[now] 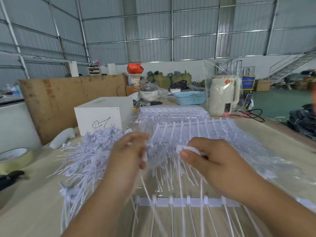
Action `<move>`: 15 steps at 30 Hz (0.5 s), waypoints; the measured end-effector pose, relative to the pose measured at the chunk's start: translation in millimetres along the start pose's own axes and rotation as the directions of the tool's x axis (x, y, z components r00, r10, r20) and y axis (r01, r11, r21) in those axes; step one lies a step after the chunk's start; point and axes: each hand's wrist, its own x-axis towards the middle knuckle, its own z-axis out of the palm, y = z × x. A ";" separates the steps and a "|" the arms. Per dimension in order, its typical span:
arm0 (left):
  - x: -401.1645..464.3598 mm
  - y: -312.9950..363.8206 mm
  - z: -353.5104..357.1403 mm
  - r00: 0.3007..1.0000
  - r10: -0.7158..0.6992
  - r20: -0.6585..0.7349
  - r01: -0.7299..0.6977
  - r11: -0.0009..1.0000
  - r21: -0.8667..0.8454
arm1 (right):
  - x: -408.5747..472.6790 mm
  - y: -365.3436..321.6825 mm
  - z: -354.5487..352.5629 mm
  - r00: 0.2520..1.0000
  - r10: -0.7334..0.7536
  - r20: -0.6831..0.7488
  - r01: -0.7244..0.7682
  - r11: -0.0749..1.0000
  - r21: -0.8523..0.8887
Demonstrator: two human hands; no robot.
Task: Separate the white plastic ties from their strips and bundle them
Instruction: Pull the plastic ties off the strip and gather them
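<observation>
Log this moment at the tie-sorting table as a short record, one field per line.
left hand: blurred, fingers curled on white ties at the edge of the loose pile
right hand: pinches a small white tie head between thumb and fingers
loose ties: heaped to the left of the hands
strip near the person: lies flat, ties attached
unseparated strips: spread beyond the hands
white box: behind the pile
tape roll: at the table's left edge
kettle: inside a clear bag, far right
blue basket: beside the kettle
</observation>
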 end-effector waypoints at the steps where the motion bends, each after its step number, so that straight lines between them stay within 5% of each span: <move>1: -8.2 -0.6 7.3 0.991 0.054 0.125 -0.067 0.992 0.107 | -0.4 2.2 0.3 0.999 0.014 0.036 -0.015 0.999 0.032; 5: -28.2 -3.1 21.6 0.884 0.036 0.466 -0.146 0.968 0.202 | -3.5 5.3 5.7 0.997 0.000 0.081 -0.007 0.996 0.085; 9: -31.8 -1.1 21.3 0.843 -0.016 0.537 -0.025 0.997 0.068 | -2.6 7.4 7.7 0.997 -0.001 0.083 -0.004 0.998 0.067; 15: -32.4 -3.3 21.6 0.814 0.035 0.580 -0.051 0.999 0.011 | -4.0 10.4 6.2 0.994 0.015 0.109 -0.020 0.999 0.045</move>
